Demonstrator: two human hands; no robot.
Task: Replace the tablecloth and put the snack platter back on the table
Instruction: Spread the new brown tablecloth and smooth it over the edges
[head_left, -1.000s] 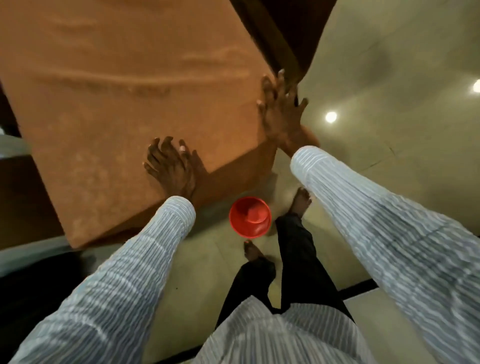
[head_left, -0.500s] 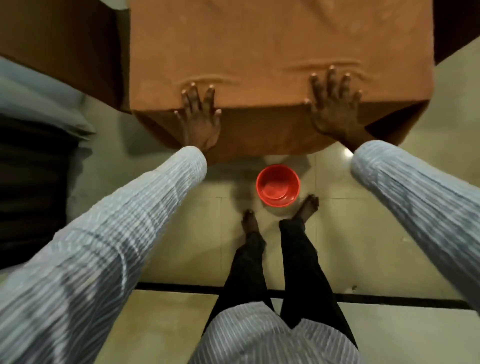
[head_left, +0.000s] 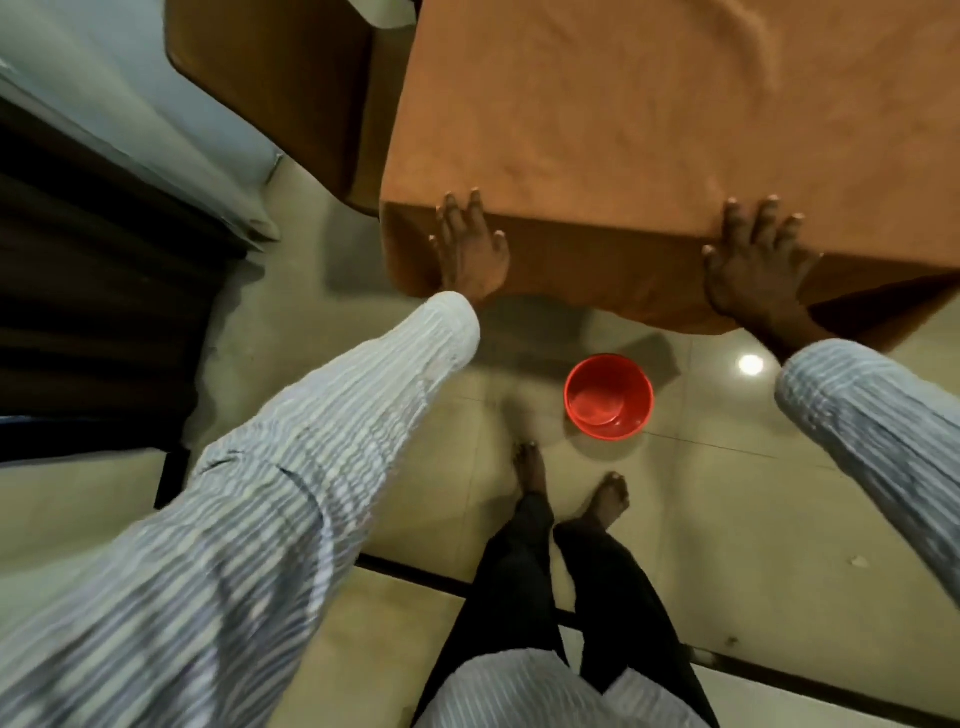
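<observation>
both palms flat on the cloth's near edge

the orange tablecloth (head_left: 649, 119) is spread over the table in front of me, and its near side hangs over the table edge right where my hands are. it stretches away from my fingertips toward the far side, with a few soft wrinkles up beyond my right hand. the hanging flap drops below my palms toward the floor.

my left hand (head_left: 470, 252) lies on the cloth close to its near left corner, fingers straight and a little spread, palm pressed against the fold where the top turns down into the flap. it grips nothing; it only presses on the fabric.

my right hand (head_left: 756, 260) lies the same way further along that same edge, well apart from the left, fingers straight and fanned, the tips on the top surface and the heel of the hand over the hanging part. it too holds nothing and only presses flat on the cloth.

both my arms are in striped sleeves (head_left: 322, 457).

on the tiled floor (head_left: 727, 519), below and between my hands and nearer to the right one, stands a red bowl (head_left: 609, 397), upright, with nothing i can make out in it. my bare feet (head_left: 530, 467) are just on my side of the bowl. beyond my left hand, to its left, is a brown wooden piece of furniture (head_left: 280, 78) standing just beside the covered table.
</observation>
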